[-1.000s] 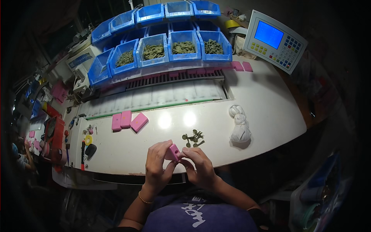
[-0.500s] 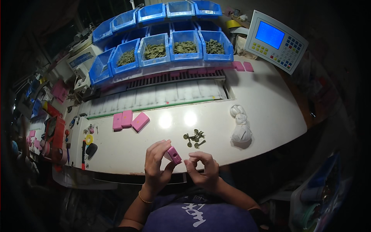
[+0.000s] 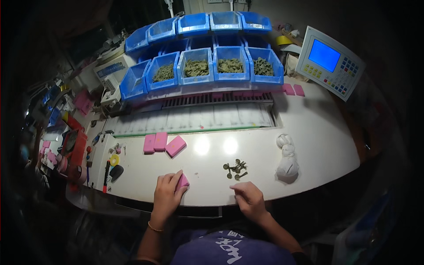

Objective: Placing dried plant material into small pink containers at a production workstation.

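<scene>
My left hand (image 3: 166, 191) is closed around a small pink box (image 3: 183, 180) near the front edge of the white table. Its fingers cover much of the box, which seems to rest on or just over the tabletop. To the right, my right hand (image 3: 250, 198) is low over the table edge, its forefinger stretched out and apart from the thumb, the other fingers curled. Nothing shows in it. Just beyond that hand lies a small heap of dark green pieces (image 3: 235, 169) with round heads and short stems.
Three pink boxes (image 3: 160, 141) lie behind my left hand. A knotted white bag (image 3: 288, 166) stands at right. Blue bins (image 3: 195, 79), several holding green pieces, rise at the back above a white slatted strip (image 3: 194, 121). A control panel (image 3: 329, 62) stands back right, a red bin (image 3: 76, 144) left.
My left hand has lowered the pink box from above the table edge to the tabletop, moving left. My right hand has moved away from the box, to the right. The whole view has shifted.
</scene>
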Action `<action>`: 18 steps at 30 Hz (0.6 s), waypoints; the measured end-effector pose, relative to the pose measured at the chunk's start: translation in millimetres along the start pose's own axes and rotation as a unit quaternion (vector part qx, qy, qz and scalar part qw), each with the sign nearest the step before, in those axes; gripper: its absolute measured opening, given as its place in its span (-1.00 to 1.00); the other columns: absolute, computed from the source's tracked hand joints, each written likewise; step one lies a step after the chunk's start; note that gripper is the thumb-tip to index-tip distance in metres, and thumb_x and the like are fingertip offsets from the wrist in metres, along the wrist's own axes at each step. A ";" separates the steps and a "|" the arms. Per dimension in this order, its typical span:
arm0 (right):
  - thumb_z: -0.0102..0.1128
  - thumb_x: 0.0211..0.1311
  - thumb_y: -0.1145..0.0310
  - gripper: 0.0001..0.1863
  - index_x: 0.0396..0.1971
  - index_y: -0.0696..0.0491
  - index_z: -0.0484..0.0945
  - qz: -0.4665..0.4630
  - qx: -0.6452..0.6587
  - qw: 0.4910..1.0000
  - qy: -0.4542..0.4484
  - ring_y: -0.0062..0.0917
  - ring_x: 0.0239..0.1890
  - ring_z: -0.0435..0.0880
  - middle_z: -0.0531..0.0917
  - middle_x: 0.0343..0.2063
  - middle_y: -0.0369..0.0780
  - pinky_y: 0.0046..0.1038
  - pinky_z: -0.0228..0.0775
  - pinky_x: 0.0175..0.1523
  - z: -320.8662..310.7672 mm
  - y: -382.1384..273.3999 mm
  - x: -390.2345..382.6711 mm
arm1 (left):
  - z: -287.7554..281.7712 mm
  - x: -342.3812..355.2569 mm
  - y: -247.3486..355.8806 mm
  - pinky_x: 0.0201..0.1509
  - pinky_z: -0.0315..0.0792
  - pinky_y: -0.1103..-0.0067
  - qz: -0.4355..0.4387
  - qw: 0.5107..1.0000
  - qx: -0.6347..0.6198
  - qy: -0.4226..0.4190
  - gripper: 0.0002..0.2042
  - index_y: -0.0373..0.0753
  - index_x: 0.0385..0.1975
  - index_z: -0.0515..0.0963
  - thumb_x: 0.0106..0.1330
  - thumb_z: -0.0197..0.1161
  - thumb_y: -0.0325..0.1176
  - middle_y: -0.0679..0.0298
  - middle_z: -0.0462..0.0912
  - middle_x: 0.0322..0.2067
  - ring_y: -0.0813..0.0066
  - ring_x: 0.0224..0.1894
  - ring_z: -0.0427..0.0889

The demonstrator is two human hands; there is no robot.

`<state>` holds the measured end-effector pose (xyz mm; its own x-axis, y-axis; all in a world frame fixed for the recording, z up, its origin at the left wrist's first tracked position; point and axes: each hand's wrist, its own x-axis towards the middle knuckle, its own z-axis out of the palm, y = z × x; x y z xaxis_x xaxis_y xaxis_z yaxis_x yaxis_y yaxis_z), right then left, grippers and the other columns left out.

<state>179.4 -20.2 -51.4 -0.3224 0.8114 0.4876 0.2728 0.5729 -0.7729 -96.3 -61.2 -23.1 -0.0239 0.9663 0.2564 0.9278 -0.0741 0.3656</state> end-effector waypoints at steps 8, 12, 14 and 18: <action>0.35 0.21 0.41 -0.39 0.26 0.09 0.36 0.075 0.146 0.979 -0.118 -0.50 -0.32 0.56 0.60 -0.32 -0.20 -0.47 0.48 -0.22 9.9 -40.2 42.3 | -15.2 15.3 45.1 0.20 0.42 0.39 0.014 0.928 -0.370 -0.037 -0.33 -0.29 0.25 0.41 0.02 0.37 -0.63 0.05 0.51 -0.03 0.26 0.06 0.54; 0.38 0.20 0.35 -0.29 0.33 0.11 0.29 0.058 0.207 0.962 -0.166 -0.52 -0.30 0.56 0.61 -0.26 -0.18 -0.45 0.46 -0.18 6.1 -45.7 52.3 | -6.1 15.1 48.3 0.18 0.45 0.38 0.100 0.930 -0.354 -0.022 -0.39 -0.34 0.18 0.45 0.02 0.39 -0.60 0.07 0.49 -0.02 0.20 0.04 0.56; 0.39 0.20 0.36 -0.29 0.32 0.12 0.30 0.039 0.222 0.961 -0.159 -0.54 -0.29 0.55 0.61 -0.21 -0.17 -0.45 0.45 -0.15 8.7 -43.0 50.1 | -4.1 13.0 49.7 0.17 0.47 0.39 0.110 0.923 -0.369 -0.016 -0.43 -0.36 0.16 0.46 0.05 0.39 -0.60 0.07 0.48 -0.02 0.21 0.04 0.57; 0.29 0.26 0.37 -0.35 0.32 0.14 0.28 -0.053 0.132 0.979 -0.147 -0.33 -0.33 0.58 0.57 -0.31 -0.09 -0.34 0.46 -0.19 6.2 -41.4 45.4 | -5.7 9.8 58.2 0.15 0.57 0.41 0.073 0.891 -0.447 -0.030 -0.48 -0.41 0.14 0.45 0.12 0.37 -0.63 0.09 0.47 0.00 0.27 0.05 0.58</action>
<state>147.9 -7.8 0.3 -0.5933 0.6584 0.4632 -0.0081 0.5705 -0.8213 -44.6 -57.4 5.7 0.1182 0.9397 0.3209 0.2504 -0.3409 0.9061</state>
